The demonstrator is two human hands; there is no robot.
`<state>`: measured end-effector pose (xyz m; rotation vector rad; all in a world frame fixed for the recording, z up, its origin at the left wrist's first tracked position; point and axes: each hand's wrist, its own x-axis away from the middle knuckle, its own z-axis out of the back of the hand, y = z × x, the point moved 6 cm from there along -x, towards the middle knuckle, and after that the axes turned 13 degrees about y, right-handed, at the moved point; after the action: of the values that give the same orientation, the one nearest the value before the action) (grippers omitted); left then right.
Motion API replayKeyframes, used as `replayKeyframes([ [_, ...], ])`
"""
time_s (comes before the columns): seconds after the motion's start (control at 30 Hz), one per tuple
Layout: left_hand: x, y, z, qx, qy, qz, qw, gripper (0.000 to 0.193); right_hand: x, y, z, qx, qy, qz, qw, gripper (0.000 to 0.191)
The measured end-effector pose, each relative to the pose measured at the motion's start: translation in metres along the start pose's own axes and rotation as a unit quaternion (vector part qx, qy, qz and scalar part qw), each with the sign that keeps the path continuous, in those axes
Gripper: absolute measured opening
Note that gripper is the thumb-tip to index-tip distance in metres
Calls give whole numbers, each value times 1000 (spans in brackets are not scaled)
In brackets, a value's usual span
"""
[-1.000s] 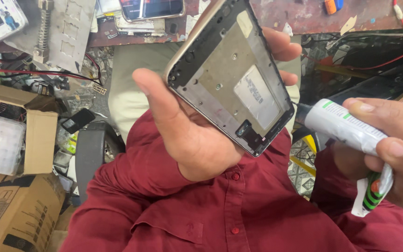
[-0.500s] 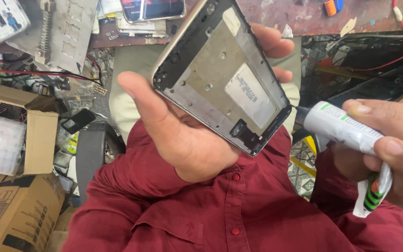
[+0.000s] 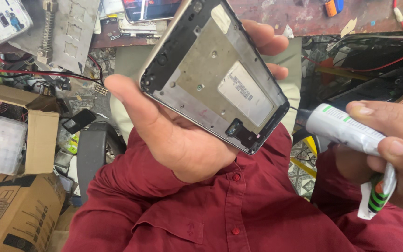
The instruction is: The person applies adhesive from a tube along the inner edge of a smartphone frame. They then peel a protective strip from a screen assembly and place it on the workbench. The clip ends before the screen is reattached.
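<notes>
A person's left hand [image 3: 183,140] has its grip closed round a bare phone frame [image 3: 215,74], tilted open-side up; the right hand [image 3: 392,149] clamps a white adhesive tube [image 3: 346,130], nozzle just beside the frame's lower corner. Gluing looks about to begin; a steady bead along the frame edge is called for

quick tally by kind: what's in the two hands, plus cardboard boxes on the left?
Phone frame, held in the left hand: 1
Glue tube, white with green marks, held in the right hand: 1
Cardboard boxes: 2, an open one and a printed one below it
Total: 4
</notes>
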<state>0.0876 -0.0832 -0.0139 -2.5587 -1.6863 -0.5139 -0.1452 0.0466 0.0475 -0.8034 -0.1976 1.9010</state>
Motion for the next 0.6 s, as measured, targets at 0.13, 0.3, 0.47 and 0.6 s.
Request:
replayKeyframes([
  [0.13,-1,2,-4,-13,20,-26,999,104,-4,-2,-1,0,1,-6,1000,43],
  [0.3,-3,3,-8,-22,46,-47,998,105,-21,-10,-7,5,-6,66,998,43],
  [0.47,-6,3,-9,1,53,-41,998,108,-24,-4,-6,-25,-55,-162,985,29],
  [0.6,-7,2,-11,20,49,-32,998,110,16,18,0,-58,-66,-489,868,58],
])
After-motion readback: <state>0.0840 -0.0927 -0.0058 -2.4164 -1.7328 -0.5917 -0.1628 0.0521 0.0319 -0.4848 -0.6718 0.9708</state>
